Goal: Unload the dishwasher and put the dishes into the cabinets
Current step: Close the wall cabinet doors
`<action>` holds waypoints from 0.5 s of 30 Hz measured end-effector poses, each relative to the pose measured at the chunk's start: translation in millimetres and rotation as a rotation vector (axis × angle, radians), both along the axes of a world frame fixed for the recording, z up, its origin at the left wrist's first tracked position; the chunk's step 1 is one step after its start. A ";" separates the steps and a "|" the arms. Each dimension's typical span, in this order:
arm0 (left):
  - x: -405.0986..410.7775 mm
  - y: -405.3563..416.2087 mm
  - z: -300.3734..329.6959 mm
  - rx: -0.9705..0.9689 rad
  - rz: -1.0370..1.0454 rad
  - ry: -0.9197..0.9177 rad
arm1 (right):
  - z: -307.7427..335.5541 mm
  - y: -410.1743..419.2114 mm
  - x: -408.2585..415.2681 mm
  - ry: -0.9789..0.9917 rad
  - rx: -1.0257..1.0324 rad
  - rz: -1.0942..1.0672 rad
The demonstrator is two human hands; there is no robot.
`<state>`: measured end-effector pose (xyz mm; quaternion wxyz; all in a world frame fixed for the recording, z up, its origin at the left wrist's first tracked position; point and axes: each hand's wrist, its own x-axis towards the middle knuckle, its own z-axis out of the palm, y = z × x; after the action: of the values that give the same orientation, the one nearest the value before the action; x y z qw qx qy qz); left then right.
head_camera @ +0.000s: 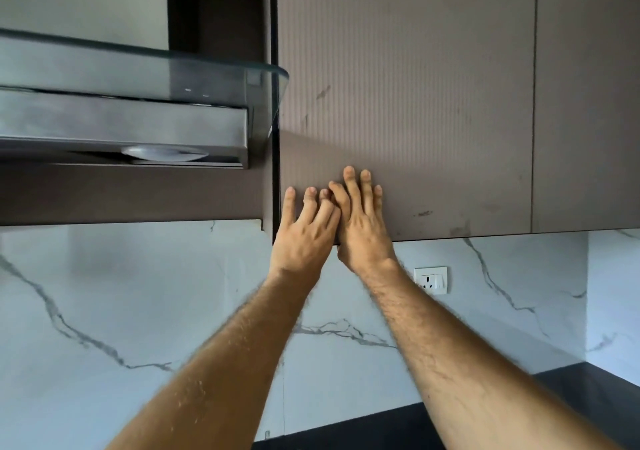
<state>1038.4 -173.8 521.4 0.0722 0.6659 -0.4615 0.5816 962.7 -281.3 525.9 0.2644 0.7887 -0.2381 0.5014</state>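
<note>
A brown ribbed upper cabinet door (405, 103) fills the upper middle of the head view and sits flush, closed. Both hands are raised to its lower left corner. My left hand (304, 234) lies flat against the door with straight fingers near the door's left edge. My right hand (360, 221) presses flat beside it, its fingers spread upward and overlapping the left fingertips. Neither hand holds anything. No dishes or dishwasher are in view.
A glass-and-steel range hood (138, 110) juts out at the upper left, close to the door's left edge. A second cabinet door (588, 103) adjoins on the right. White marble backsplash (138, 311) with a wall socket (430, 280) lies below. Dark countertop (571, 390) shows at lower right.
</note>
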 end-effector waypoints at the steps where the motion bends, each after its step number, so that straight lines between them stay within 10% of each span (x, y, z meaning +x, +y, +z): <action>1: -0.1 -0.1 -0.3 -0.011 -0.004 -0.011 | -3.1 0.5 3.5 -0.038 0.009 0.018; 15: -78.9 48.1 -9.3 -0.077 -0.071 0.014 | -19.6 36.5 -50.6 -0.083 0.136 0.056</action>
<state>959.5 -125.7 512.1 0.1216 0.6498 -0.4619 0.5914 912.1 -244.8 506.3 0.1860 0.7898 -0.2604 0.5232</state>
